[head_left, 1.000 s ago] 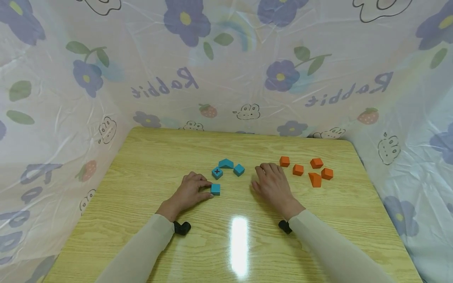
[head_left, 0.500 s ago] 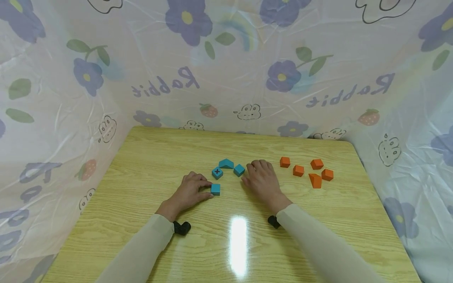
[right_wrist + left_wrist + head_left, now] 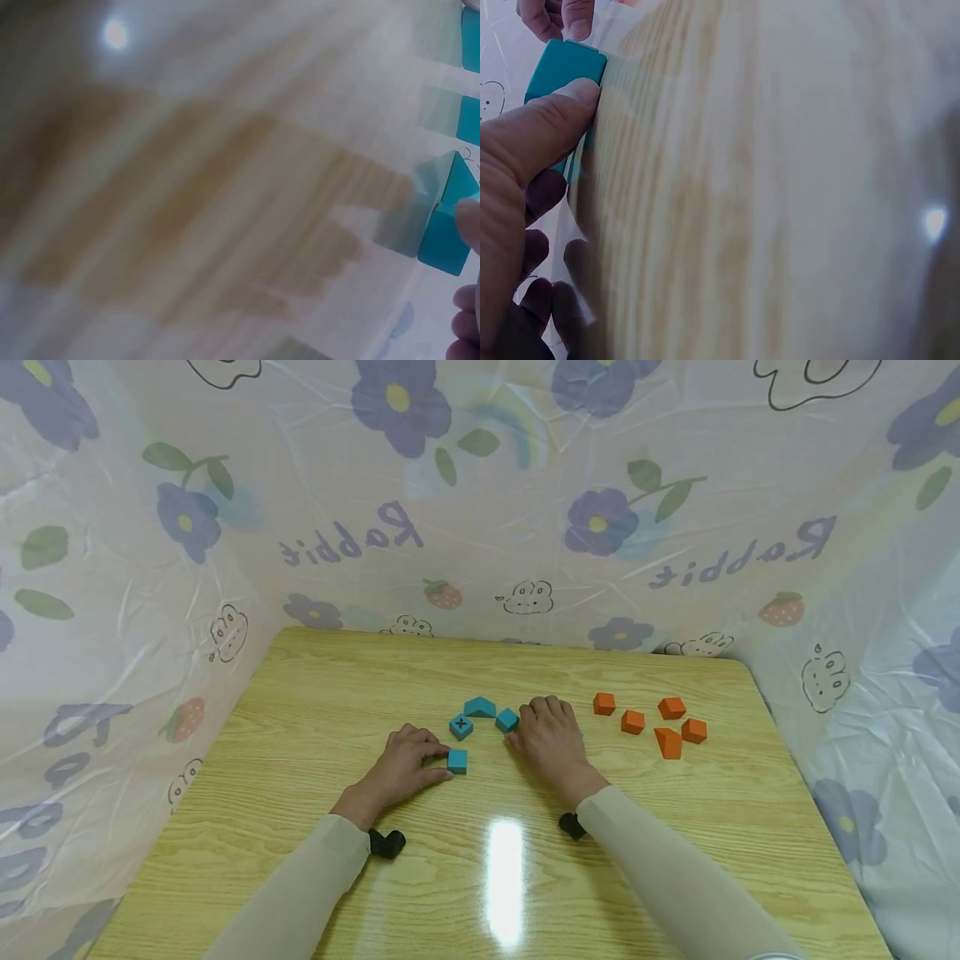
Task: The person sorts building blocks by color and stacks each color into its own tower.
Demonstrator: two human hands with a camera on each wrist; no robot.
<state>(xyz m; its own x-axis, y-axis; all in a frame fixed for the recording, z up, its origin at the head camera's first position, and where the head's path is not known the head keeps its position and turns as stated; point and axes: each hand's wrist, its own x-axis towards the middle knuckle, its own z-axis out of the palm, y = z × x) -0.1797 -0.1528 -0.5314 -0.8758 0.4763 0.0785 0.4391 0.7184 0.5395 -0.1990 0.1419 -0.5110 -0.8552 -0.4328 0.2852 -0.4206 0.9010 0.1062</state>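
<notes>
My left hand (image 3: 397, 772) pinches a blue cube (image 3: 457, 762) between thumb and fingers on the wooden table. In the left wrist view the thumb lies across this cube (image 3: 566, 60). My right hand (image 3: 551, 739) holds another blue cube (image 3: 507, 720), its thumb in front and index finger at the right side. The right wrist view shows the thumb over that cube (image 3: 442, 244), which overlaps a blue triangular block (image 3: 457, 180). Behind and left of it are the blue triangular block (image 3: 480, 707) and a blue cube marked with a dark cross (image 3: 461, 726).
Several orange blocks lie at the right: cubes such as the orange cube (image 3: 632, 722) and an orange wedge (image 3: 669, 742). A sliver of blue (image 3: 581, 737) peeks out at the right hand's right edge. Printed sheeting (image 3: 480, 527) walls the table (image 3: 337, 677) behind and at both sides.
My right hand has moved left, from near the orange blocks to the blue cube, and now holds it. The left hand keeps its cube in the same place.
</notes>
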